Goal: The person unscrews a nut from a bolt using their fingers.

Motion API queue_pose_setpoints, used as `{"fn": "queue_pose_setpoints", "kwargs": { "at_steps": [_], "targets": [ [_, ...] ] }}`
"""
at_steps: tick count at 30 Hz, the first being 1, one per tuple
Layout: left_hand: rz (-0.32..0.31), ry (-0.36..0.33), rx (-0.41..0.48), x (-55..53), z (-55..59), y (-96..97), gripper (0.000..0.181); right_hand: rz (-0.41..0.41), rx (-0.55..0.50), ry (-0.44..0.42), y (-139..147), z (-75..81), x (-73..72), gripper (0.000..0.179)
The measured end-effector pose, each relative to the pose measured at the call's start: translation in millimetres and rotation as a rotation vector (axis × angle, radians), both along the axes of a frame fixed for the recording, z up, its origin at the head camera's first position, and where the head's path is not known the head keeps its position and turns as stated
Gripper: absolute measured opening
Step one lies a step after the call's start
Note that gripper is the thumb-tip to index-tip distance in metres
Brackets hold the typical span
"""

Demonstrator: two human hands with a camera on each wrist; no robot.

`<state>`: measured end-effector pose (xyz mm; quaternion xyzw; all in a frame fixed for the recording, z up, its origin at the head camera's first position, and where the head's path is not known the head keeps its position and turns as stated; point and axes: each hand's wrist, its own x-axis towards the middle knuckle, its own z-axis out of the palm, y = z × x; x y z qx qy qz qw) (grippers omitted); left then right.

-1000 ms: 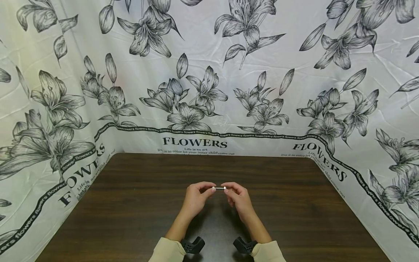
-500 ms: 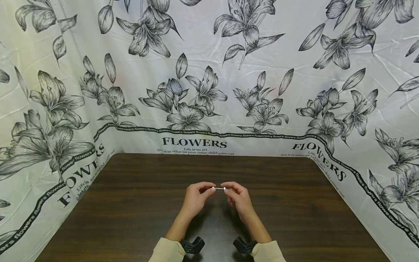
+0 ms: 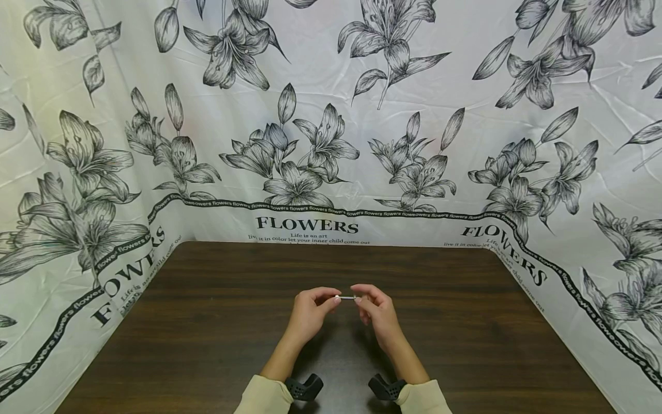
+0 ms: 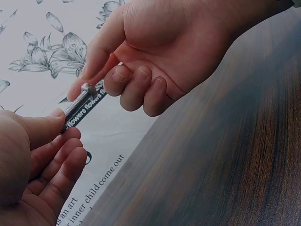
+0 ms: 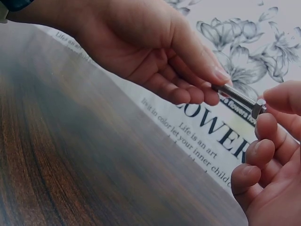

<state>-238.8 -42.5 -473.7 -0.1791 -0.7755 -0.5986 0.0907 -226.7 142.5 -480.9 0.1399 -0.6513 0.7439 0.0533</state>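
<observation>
A silver bolt (image 3: 347, 297) is held level above the table between both hands. Its threaded shank (image 4: 78, 105) and hexagonal end (image 5: 258, 108) show in the wrist views. My left hand (image 3: 307, 316) pinches the far end of the shank between thumb and fingertips, which hide that tip. Around the hexagonal end, my right hand (image 3: 379, 316) has its thumb and index finger, with the index finger raised a little over the bolt in the head view. The right hand's other fingers (image 4: 141, 87) are curled in beside it.
A dark wood table (image 3: 233, 276) lies under the hands. White cloth (image 3: 414, 69) printed with black flowers and lettering surrounds it at the back and sides. Both wrists wear black devices (image 3: 305, 387), just past the pale sleeves (image 3: 265, 395).
My right index finger has lifted slightly from the bolt's right end, and the right fingertips have shifted a little. The left hand and the bolt stay in place.
</observation>
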Motion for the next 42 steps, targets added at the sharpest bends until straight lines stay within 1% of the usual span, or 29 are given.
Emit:
{"fn": "queue_pose_setpoints", "kwargs": {
  "at_steps": [3, 7, 11, 14, 16, 25, 29, 38, 42],
  "targets": [
    [-0.002, 0.001, -0.002, 0.0, -0.4, -0.4, 0.007, -0.004, 0.000, -0.033, 0.0, 0.3, -0.5, 0.021],
    [-0.001, -0.007, -0.003, 0.9, 0.7, -0.5, 0.008, -0.002, 0.030, -0.061, 0.5, 2.4, -0.4, 0.019],
    [-0.004, -0.017, 0.006, 1.3, 2.0, -0.1, 0.008, -0.005, 0.076, -0.080, -1.0, 12.9, 5.9, 0.021],
    [-0.006, -0.023, 0.014, 1.4, 2.6, 0.4, 0.008, -0.016, 0.091, -0.094, -3.3, 21.4, 11.6, 0.022],
    [-0.005, -0.024, 0.015, 1.4, 2.5, 0.5, 0.008, -0.027, 0.094, -0.105, -4.0, 24.2, 13.7, 0.022],
    [0.002, -0.016, 0.014, 1.0, 0.9, 0.4, 0.008, -0.054, 0.071, -0.154, -5.1, 23.6, 13.0, 0.017],
    [0.001, -0.014, 0.016, 1.0, 0.9, 0.5, 0.007, -0.058, 0.077, -0.154, -5.0, 22.8, 12.6, 0.017],
    [-0.021, -0.031, 0.052, 0.7, 0.9, 0.2, 0.008, -0.062, 0.067, -0.157, -4.9, 22.5, 12.9, 0.016],
    [-0.024, -0.035, 0.058, 0.8, 1.7, -0.1, 0.008, -0.049, 0.068, -0.147, -4.3, 22.6, 12.9, 0.021]
  ]
}}
